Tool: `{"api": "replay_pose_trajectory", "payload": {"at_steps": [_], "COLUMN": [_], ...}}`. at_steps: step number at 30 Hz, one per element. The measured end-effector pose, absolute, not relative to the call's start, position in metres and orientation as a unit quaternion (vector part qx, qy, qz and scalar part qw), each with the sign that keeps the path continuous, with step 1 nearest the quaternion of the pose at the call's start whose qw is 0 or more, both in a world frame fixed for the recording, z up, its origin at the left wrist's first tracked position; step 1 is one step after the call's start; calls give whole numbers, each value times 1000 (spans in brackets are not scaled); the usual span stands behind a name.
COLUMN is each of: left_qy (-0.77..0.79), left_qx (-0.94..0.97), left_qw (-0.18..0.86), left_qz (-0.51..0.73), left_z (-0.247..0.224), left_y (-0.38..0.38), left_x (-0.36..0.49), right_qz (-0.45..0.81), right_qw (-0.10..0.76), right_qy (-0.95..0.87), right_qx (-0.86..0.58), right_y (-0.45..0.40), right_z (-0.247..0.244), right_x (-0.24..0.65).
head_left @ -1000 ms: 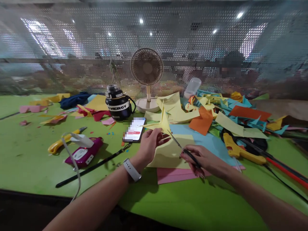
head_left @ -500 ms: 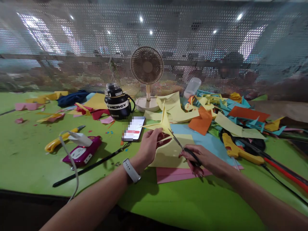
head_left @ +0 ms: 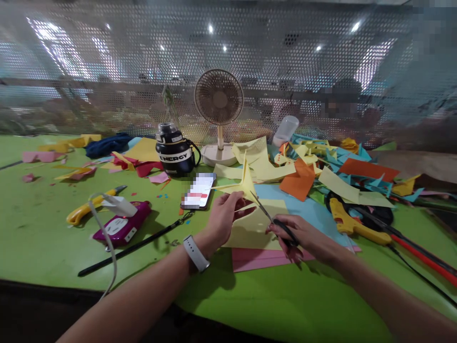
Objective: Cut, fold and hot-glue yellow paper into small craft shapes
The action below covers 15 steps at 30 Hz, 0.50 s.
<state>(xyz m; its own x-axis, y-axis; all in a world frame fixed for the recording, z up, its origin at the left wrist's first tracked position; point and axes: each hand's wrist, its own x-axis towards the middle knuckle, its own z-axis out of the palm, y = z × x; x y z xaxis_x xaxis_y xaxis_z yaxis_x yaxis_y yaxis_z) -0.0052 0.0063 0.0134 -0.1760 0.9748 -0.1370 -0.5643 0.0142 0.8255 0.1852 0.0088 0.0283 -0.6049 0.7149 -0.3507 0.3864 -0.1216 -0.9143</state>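
Left hand (head_left: pixel 221 219): fingertips pinching a star-like folded piece of yellow paper (head_left: pixel 246 186), raised just above the hand, its points spread. Right hand (head_left: pixel 298 236): fingers curled through a pair of black-handled metal scissors (head_left: pixel 264 213), blades angled up to the paper's lower right edge. Folding looks done; trimming seems under way, though whether the blades have bitten through cannot be told. Below the hands, a flat pale yellow paper sheet (head_left: pixel 264 233) over pink paper sheets (head_left: pixel 255 262) and a light blue paper sheet (head_left: pixel 309 219); these look unworked.

Just left of the left hand, a lit phone (head_left: pixel 199 190); farther left, a magenta plastic box (head_left: pixel 123 231). Right of the right hand, a yellow glue gun (head_left: pixel 344 219). Beyond both hands, coloured scraps, a black bottle (head_left: pixel 176 159) and a beige round fan (head_left: pixel 219 100).

Desk (head_left: pixel 271 305) bright green, littered. Behind it, a perforated grey screen (head_left: pixel 124 66); ceiling lights shine through, the room beyond indistinct.
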Motion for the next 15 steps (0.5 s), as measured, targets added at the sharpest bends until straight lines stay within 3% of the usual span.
{"api": "replay_pose_trajectory", "payload": {"at_steps": [15], "left_qy": [404], "left_qx": [241], "left_qw": [591], "left_qz": [655], "left_z": [16], "left_y": [4], "left_x": [-3], "right_qz": [621], "right_qw": [129], "right_qy": [-653], "right_qx": [-414], "right_y": [10], "right_z": [29], "right_x": [186]}}
